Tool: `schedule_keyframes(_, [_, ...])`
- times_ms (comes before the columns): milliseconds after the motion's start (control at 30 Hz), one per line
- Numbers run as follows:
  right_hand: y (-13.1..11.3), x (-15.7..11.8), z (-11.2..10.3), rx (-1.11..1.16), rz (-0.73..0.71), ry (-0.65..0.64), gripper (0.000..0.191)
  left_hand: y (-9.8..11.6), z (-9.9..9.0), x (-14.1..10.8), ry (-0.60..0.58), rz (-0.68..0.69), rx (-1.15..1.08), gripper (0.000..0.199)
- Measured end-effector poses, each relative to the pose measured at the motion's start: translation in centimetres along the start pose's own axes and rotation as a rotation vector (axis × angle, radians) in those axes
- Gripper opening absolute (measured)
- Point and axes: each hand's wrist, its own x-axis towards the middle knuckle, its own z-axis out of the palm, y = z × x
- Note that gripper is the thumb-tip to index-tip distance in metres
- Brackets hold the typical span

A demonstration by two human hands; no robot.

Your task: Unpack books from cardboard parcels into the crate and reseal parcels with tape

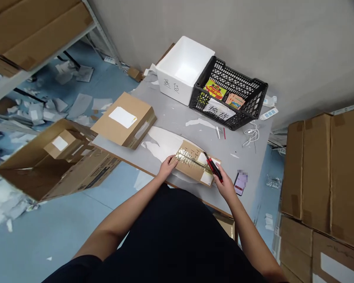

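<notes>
A small cardboard parcel (192,163) lies on the grey table, with shiny clear packing tape (186,158) across its top and a white label at its near corner. My left hand (167,167) holds the parcel's left end. My right hand (224,185) grips a red-and-black box cutter (214,168), whose blade end meets the taped top of the parcel. The blade's tip is hidden from this angle.
On the grey table (177,118) stand a white foam box (183,70) and a black plastic crate (228,94) holding colourful packets. A taped carton (124,120) and a phone (240,184) lie there too. Stacked cartons (321,169) rise on the right; an open carton (56,161) and paper scraps lie on the left.
</notes>
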Motion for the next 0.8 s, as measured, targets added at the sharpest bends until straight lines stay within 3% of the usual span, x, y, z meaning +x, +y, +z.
schedule_keyframes(133, [-3.8, 3.4, 0.7, -0.234, -0.239, -0.27, 0.053, -0.8, 0.1, 0.1, 0.017, 0.006, -0.034, 0.046])
schedule_keyframes(267, [-6.1, 6.0, 1.7, -0.494, -0.304, -0.403, 0.052, -1.6, 0.4, 0.3, 0.035, 0.029, -0.064, 0.044])
schedule_keyframes(500, [-8.3, 7.9, 1.9, -0.696, -0.318, -0.483, 0.055, -2.0, 0.6, 0.5, 0.06, 0.037, -0.111, 0.045])
schedule_keyframes(800, [-8.3, 8.3, 1.7, -0.729, -0.329, -0.508, 0.056, -2.3, 0.7, 0.6, 0.051, 0.03, -0.134, 0.045])
